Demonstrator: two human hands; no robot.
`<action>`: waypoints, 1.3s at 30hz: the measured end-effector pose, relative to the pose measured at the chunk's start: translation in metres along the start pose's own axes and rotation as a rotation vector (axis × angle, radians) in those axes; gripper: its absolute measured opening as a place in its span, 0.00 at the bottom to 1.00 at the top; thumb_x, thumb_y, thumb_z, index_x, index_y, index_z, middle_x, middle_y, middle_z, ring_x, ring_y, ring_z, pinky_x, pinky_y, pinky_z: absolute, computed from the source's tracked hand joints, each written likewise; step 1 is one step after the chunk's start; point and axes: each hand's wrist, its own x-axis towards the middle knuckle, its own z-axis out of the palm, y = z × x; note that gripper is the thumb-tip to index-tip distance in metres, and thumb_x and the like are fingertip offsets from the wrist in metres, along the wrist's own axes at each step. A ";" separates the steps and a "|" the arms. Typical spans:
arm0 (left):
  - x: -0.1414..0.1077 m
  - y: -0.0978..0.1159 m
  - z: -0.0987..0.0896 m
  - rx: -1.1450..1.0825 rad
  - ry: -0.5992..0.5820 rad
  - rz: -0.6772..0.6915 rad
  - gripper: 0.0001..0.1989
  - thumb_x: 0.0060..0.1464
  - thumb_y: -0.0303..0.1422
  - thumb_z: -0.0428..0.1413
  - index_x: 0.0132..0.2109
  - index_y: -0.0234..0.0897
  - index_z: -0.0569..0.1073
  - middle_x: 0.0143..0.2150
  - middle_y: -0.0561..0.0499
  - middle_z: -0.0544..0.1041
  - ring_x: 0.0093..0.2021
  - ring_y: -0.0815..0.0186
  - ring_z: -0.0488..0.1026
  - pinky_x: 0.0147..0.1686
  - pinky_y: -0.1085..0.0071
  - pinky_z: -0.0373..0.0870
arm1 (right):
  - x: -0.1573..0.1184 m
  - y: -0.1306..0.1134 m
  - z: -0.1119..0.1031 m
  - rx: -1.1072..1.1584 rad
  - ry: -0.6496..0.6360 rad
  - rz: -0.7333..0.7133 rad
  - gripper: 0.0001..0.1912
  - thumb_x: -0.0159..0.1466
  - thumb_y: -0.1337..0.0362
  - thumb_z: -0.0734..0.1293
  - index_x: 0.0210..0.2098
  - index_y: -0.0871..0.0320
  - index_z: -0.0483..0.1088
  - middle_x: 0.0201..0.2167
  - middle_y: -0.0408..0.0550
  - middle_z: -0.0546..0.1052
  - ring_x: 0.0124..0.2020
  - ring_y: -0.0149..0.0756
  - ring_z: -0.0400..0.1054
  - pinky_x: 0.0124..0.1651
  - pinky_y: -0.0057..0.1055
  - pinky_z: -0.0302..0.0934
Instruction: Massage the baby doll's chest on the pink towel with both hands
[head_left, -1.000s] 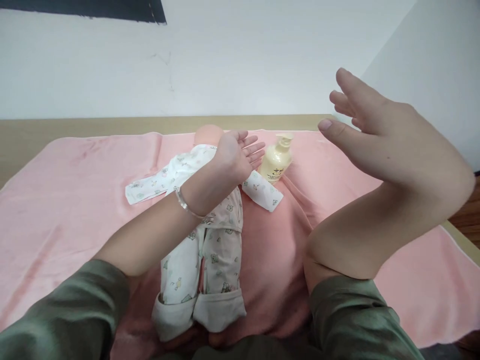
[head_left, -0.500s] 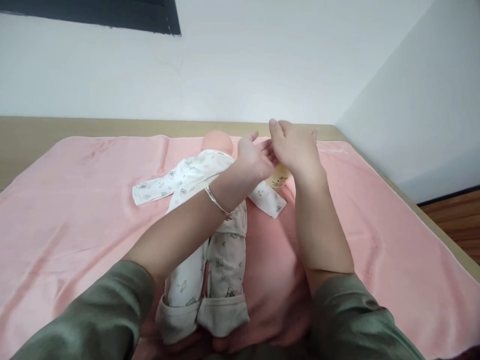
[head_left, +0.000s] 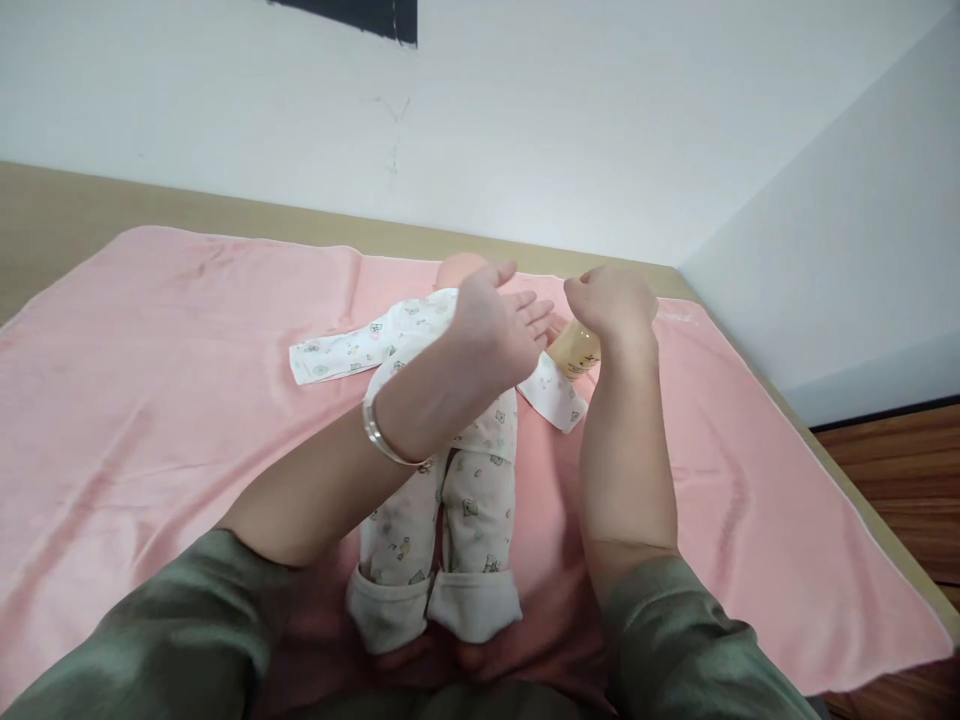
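My left hand (head_left: pixel 499 325) is open, palm turned up and fingers stretched to the right, above the chest of a doll. A silver bangle (head_left: pixel 379 432) circles its wrist. My right hand (head_left: pixel 616 305) is curled, its back towards me, just over a bottle with yellowish contents (head_left: pixel 576 350). Most of its fingers are hidden, so whether it grips the bottle's top cannot be made out. The doll (head_left: pixel 461 268) lies on its back in a white printed baby suit (head_left: pixel 476 505), head at the far end, one sleeve (head_left: pixel 334 355) spread left, the other near the bottle.
A pink blanket (head_left: pixel 187 420) with some creases covers the wooden surface (head_left: pixel 67 200). A white wall (head_left: pixel 525 120) rises behind it, with another wall at the right. Brown wood (head_left: pixel 900 470) shows lower down beyond the right edge.
My hands have drawn apart: the right one was over the left hand's fingertips and is now further right, its fingers more curled. The view has tilted and shifted.
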 end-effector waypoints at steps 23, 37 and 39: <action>-0.079 0.084 -0.064 -0.532 -0.494 -0.075 0.70 0.18 0.26 0.09 0.72 0.29 0.56 0.75 0.48 0.56 0.72 0.50 0.50 0.52 0.41 0.59 | -0.008 0.007 0.006 0.116 0.075 -0.064 0.22 0.67 0.56 0.60 0.53 0.56 0.78 0.57 0.59 0.80 0.60 0.61 0.71 0.61 0.59 0.64; -0.079 0.089 -0.071 0.862 -0.135 0.572 0.32 0.55 0.30 0.24 0.60 0.46 0.59 0.69 0.61 0.68 0.77 0.73 0.32 0.63 0.75 0.66 | 0.001 0.015 0.015 0.254 0.156 -0.173 0.22 0.67 0.58 0.61 0.56 0.57 0.76 0.59 0.57 0.79 0.63 0.57 0.71 0.66 0.58 0.62; -0.080 0.089 -0.071 0.818 -0.212 0.585 0.29 0.66 0.34 0.21 0.61 0.41 0.60 0.69 0.59 0.68 0.78 0.68 0.40 0.67 0.70 0.61 | -0.009 0.013 0.005 0.303 0.192 -0.186 0.22 0.68 0.59 0.61 0.56 0.58 0.76 0.60 0.56 0.78 0.64 0.56 0.70 0.68 0.57 0.61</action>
